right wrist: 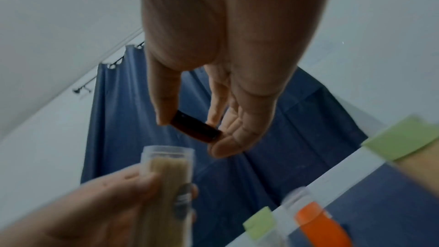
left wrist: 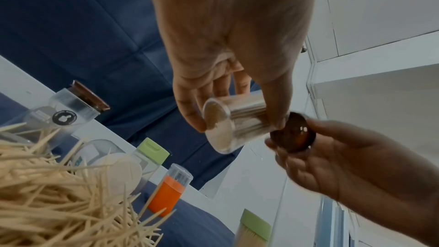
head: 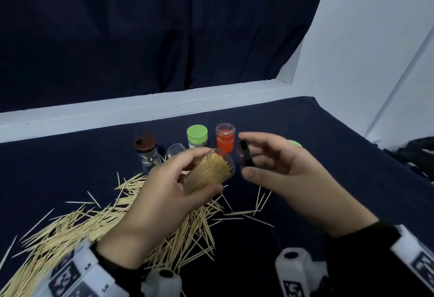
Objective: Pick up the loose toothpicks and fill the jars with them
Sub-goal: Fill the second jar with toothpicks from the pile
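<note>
Clear plastic is showing the packed toothpicks inside the jar (head: 209, 171) that the left hand (head: 164, 193) is gripping, tilted, above the bench (head: 328, 146). The right hand (head: 288, 165) is pinching a dark brown lid (head: 245, 155) just beside the jar's open mouth. Loose toothpicks (head: 77, 228) are lying in a big pile on the bench, near a brown-lidded jar (head: 146, 150), a green-lidded jar (head: 197, 136) and an orange jar (head: 225, 137).

A table (head: 328, 155) under dark blue cloth carries a big heap of loose toothpicks (head: 77, 224) at the near left, with a brown-lidded jar (head: 146, 150), a green-lidded jar (head: 197, 136) and an orange jar (head: 225, 137) standing upright behind it.
</note>
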Motion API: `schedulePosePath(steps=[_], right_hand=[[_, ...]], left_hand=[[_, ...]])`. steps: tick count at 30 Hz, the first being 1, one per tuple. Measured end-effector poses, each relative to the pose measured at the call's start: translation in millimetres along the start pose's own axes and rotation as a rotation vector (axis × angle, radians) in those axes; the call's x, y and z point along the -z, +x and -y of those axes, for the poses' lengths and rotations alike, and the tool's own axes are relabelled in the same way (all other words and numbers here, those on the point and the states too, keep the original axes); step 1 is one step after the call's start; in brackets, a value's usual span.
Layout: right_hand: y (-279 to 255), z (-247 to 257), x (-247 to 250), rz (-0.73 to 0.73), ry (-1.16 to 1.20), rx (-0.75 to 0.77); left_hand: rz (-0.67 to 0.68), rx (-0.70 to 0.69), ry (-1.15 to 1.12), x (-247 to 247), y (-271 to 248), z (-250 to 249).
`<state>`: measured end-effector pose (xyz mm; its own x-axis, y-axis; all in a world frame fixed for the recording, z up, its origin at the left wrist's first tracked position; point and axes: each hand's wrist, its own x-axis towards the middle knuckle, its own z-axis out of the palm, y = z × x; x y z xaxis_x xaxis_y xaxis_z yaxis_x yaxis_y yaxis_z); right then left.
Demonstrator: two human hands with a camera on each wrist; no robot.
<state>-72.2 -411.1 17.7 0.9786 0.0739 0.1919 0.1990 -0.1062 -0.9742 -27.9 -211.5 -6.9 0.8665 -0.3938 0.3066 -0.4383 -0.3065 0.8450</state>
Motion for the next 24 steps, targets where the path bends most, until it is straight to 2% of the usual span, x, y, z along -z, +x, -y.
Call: schedulePosePath(steps=[4, 8, 11, 15, 19, 24], right_hand=[[0.9, 3.0, -10.0, 0.032, -0.153, 0.047], [2.7, 7.0, -11.6, 0.059, -0.32, 0.094], [3.3, 9.3, -10.4, 0.076, -0.393, 0.112], [3.1, 10.6, -8.3, 0.073, -0.42, 0.112], [0.9, 7.1, -9.0, 0.042, -0.502, 0.117], [-0.3, 0.5, -8.2, 0.022, -0.481, 0.031]], left_hand=[[-0.048, -0.032, 0.06, 2.0, -4.4, 1.2], [-0.045, -0.124, 0.145, 3.4, -6.7, -0.4], [-0.035, -0.122, 0.102, 2.8, -6.0, 0.2], [-0.014, -0.14, 0.078, 0.4, -5.8, -0.9], [0.011, -0.152, 0.169, -4.0, -5.3, -0.3], [0.013, -0.199, 0.27, -11.1, -5.0, 3.2]])
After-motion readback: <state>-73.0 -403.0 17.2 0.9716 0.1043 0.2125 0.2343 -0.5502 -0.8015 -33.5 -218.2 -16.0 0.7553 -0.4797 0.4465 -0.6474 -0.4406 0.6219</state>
